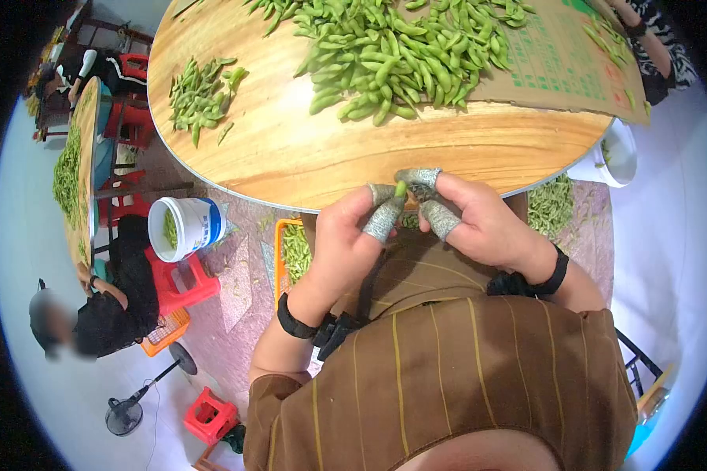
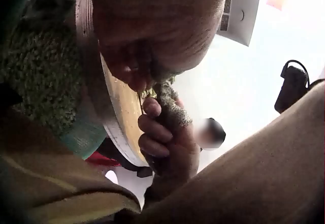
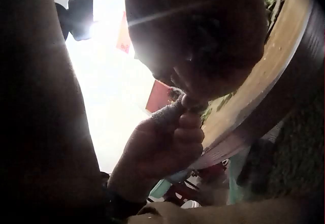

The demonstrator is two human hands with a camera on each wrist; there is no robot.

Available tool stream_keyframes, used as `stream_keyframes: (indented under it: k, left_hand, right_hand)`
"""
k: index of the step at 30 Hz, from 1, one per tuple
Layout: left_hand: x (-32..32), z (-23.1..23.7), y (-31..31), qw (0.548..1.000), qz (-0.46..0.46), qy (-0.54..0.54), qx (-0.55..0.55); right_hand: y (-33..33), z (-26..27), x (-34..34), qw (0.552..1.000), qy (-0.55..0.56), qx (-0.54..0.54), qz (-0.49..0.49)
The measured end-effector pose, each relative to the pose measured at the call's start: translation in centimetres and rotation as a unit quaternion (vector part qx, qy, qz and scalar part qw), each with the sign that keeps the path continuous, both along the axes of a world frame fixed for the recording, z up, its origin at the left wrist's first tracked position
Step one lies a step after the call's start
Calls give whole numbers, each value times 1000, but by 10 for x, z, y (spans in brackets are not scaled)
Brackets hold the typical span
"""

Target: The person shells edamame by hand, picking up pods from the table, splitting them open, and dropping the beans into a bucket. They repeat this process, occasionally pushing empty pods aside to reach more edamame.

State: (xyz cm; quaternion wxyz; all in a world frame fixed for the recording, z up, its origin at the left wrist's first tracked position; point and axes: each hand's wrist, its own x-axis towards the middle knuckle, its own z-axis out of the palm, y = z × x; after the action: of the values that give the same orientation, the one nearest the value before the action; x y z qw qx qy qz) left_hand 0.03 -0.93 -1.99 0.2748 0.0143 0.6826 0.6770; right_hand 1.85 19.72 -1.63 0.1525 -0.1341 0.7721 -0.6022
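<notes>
An edamame pod point(image 1: 401, 189) shows between the covered thumb and finger of my left hand point(image 1: 349, 224), which pinches it just off the near table edge. My right hand point(image 1: 483, 224) meets it from the other side, with curled fingers and its covered fingertips right at the pod. Grey, worn covers point(image 1: 442, 220) wrap the thumb and some fingertips of both hands. In the left wrist view, the right hand point(image 2: 170, 137) faces the left hand point(image 2: 152, 41), fingertips together. The right wrist view is dark, and most of the pod is hidden there.
A big pile of edamame pods point(image 1: 401, 55) lies on the round wooden table point(image 1: 291, 149), partly on cardboard point(image 1: 565, 71). A smaller pile point(image 1: 204, 94) sits left. A white bucket point(image 1: 182, 228), orange crate point(image 1: 280, 263) and red stools point(image 1: 210, 416) stand around. Other people sit nearby.
</notes>
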Motion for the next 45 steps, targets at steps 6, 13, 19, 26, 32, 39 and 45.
stream_keyframes:
  k: [6, 13, 19, 26, 32, 39, 45]
  left_hand:
    - [-3, 0, 0, 907, -97, 350, -212]
    - [-6, -21, -1, 882, -85, -258, 384]
    - [-4, -25, 6, 896, -86, -260, 349]
    - [1, -17, 4, 838, -143, -337, 404]
    - [1, -11, 12, 958, -114, -205, 163]
    - [3, -18, -6, 928, -91, -269, 242]
    - [20, -13, -88, 960, -98, 9, -260]
  right_hand:
    - [1, 7, -4, 980, -146, -136, 8]
    - [5, 3, 4, 969, -135, -206, -6]
    - [11, 0, -7, 972, -124, -192, -53]
    - [17, -6, -9, 962, -129, -236, 49]
    - [14, 13, -11, 980, 69, 181, 54]
    - [5, -8, -1, 973, 193, 120, -32]
    - [7, -9, 4, 962, 229, 133, 68]
